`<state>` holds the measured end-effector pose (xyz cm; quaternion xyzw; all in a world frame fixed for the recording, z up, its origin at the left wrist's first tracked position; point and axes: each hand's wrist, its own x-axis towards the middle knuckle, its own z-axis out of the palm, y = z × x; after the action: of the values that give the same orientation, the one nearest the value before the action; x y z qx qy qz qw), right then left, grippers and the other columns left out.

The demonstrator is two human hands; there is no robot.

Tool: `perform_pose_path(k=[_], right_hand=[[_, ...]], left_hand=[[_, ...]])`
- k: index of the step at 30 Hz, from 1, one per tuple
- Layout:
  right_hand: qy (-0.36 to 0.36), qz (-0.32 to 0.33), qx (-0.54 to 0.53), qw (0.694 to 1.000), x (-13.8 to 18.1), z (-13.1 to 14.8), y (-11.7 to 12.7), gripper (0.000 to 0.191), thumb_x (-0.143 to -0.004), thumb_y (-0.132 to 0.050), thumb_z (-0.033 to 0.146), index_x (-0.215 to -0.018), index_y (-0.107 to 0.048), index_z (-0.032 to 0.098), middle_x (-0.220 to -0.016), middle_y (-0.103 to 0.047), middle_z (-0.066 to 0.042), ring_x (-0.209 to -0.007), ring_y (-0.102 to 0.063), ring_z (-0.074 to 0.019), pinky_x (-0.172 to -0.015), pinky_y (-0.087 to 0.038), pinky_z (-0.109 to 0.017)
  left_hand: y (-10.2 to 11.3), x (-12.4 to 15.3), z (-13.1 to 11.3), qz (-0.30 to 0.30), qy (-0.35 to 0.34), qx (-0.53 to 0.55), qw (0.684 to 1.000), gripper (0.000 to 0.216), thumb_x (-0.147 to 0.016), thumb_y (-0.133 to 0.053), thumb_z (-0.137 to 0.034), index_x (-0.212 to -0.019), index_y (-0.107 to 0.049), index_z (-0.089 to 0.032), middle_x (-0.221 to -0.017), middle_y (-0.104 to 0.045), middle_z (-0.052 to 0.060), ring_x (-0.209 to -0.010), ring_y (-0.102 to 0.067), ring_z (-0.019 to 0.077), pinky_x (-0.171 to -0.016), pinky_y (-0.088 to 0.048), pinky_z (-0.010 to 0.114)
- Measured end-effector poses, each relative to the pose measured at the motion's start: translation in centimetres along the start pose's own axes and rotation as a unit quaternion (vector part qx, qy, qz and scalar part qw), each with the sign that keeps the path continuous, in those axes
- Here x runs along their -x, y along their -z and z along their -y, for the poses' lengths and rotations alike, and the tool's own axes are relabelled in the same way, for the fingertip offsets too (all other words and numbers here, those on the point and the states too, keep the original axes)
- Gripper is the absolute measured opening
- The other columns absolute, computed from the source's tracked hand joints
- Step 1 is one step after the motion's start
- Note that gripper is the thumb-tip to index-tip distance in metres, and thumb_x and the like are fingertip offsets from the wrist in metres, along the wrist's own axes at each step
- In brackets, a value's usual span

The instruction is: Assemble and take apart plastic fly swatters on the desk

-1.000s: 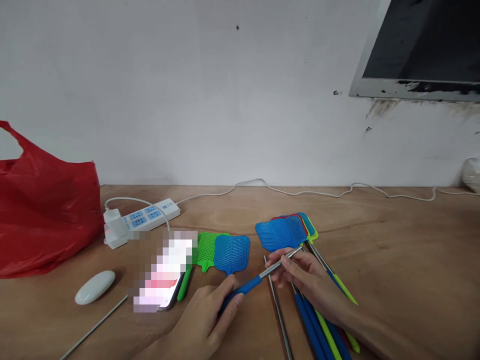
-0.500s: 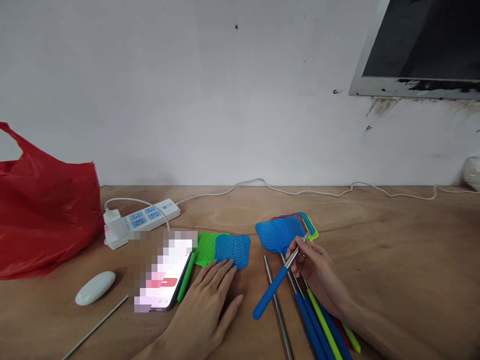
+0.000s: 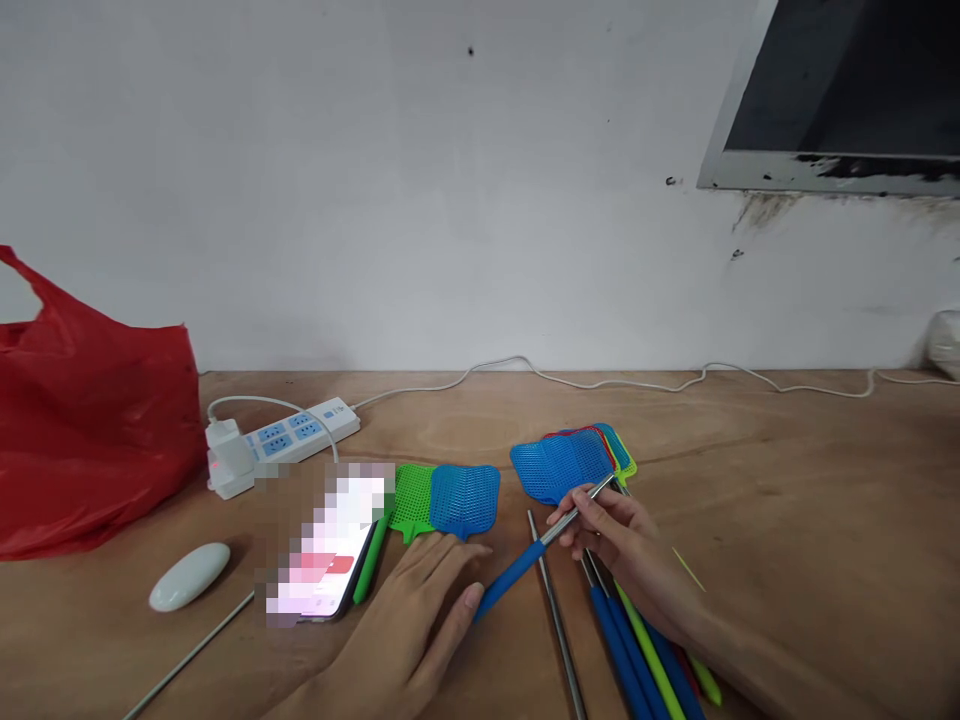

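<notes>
My right hand (image 3: 619, 540) pinches the metal shaft of a fly swatter handle (image 3: 517, 570) with a blue grip, which slants down to the left. The grip's lower end reaches the thumb of my left hand (image 3: 409, 615); whether they touch I cannot tell. That hand lies palm down, thumb and fingers apart, just below a blue fly swatter head (image 3: 465, 498) and a green fly swatter head (image 3: 412, 500). Under my right hand lie several fly swatters with blue, lime and red grips, their mesh heads (image 3: 559, 465) stacked beyond it. A bare metal rod (image 3: 553, 610) lies between my hands.
A lit phone (image 3: 337, 550), partly pixelated, leans on a green grip (image 3: 371, 560). A white power strip (image 3: 289, 440) with a plugged-in charger, a white oval object (image 3: 190, 577) and a red plastic bag (image 3: 97, 430) are at left. A white cable (image 3: 517, 358) runs along the wall.
The blue-gripped handle has swung flatter, its lower end moving left to my left thumb. My left hand has drawn back slightly from the blue mesh head, its fingers bending.
</notes>
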<state>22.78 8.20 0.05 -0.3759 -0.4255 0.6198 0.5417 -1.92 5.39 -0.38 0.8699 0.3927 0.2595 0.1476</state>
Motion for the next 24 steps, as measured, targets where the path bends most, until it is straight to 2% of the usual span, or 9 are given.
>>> perform_pose_path(k=[2,5,9,15,19,22,24], right_hand=[[-0.001,0.032,0.011,0.999,0.1,-0.3,0.0,0.033,-0.076,-0.079,0.051,-0.08,-0.076,0.018,-0.078,-0.073,-0.007,-0.066,-0.063,-0.0156,-0.062,-0.051,-0.027],[-0.002,0.069,0.018,0.997,0.2,-0.7,0.1,0.03,-0.08,-0.076,0.048,-0.082,-0.076,0.018,-0.084,-0.075,-0.008,-0.067,-0.065,-0.0157,-0.063,-0.051,-0.028],[0.025,0.094,0.023,0.995,0.5,-0.7,0.3,0.024,-0.084,-0.074,0.043,-0.082,-0.074,0.02,-0.088,-0.076,-0.008,-0.07,-0.065,-0.0155,-0.067,-0.051,-0.028],[0.059,0.092,0.013,0.994,0.7,-0.7,0.1,0.02,-0.088,-0.071,0.041,-0.083,-0.074,0.022,-0.088,-0.075,-0.005,-0.068,-0.063,-0.014,-0.069,-0.05,-0.028],[0.059,0.081,-0.007,0.995,0.6,-0.6,-0.1,0.022,-0.087,-0.071,0.042,-0.08,-0.073,0.021,-0.084,-0.073,-0.004,-0.067,-0.061,-0.0127,-0.068,-0.049,-0.026],[0.08,0.028,-0.025,0.996,-0.1,0.1,0.6,0.024,-0.081,-0.077,0.044,-0.076,-0.072,0.021,-0.08,-0.072,-0.002,-0.063,-0.059,-0.0109,-0.065,-0.049,-0.023],[0.103,-0.028,-0.043,0.993,-0.8,0.8,1.4,0.026,-0.074,-0.083,0.043,-0.072,-0.071,0.02,-0.074,-0.07,-0.001,-0.059,-0.056,-0.0099,-0.06,-0.048,-0.021]], left_hand=[[-0.1,0.1,-0.3,0.018,0.007,0.052,0.998,0.021,-0.101,-0.045,-0.032,-0.118,-0.056,-0.026,-0.102,-0.069,0.004,-0.093,-0.066,0.0209,-0.08,-0.054,0.03],[-0.7,0.3,-0.2,0.029,0.034,0.069,0.997,0.014,-0.098,-0.054,-0.038,-0.098,-0.057,-0.024,-0.08,-0.063,-0.001,-0.072,-0.062,0.0165,-0.064,-0.048,0.024],[-1.1,0.8,0.1,0.037,0.077,0.093,0.992,0.021,-0.1,-0.05,-0.04,-0.09,-0.057,-0.023,-0.072,-0.059,-0.003,-0.063,-0.056,0.0136,-0.055,-0.041,0.021],[-0.8,0.6,-0.7,0.068,0.13,0.179,0.973,0.033,-0.103,-0.041,-0.047,-0.089,-0.06,-0.023,-0.065,-0.065,-0.003,-0.064,-0.058,0.0156,-0.056,-0.039,0.024],[-0.6,0.4,-1.0,0.074,0.142,0.181,0.97,0.045,-0.103,-0.035,-0.052,-0.081,-0.059,-0.022,-0.059,-0.061,-0.003,-0.067,-0.057,0.0172,-0.068,-0.042,0.027],[-0.5,0.3,-0.7,0.067,0.162,0.199,0.964,0.056,-0.104,-0.023,-0.055,-0.072,-0.055,-0.021,-0.058,-0.053,-0.002,-0.069,-0.057,0.0176,-0.073,-0.044,0.028],[-0.5,0.3,-0.4,0.056,0.166,0.198,0.964,0.055,-0.103,-0.023,-0.055,-0.071,-0.052,-0.021,-0.063,-0.053,-0.001,-0.068,-0.057,0.0173,-0.072,-0.044,0.028]])
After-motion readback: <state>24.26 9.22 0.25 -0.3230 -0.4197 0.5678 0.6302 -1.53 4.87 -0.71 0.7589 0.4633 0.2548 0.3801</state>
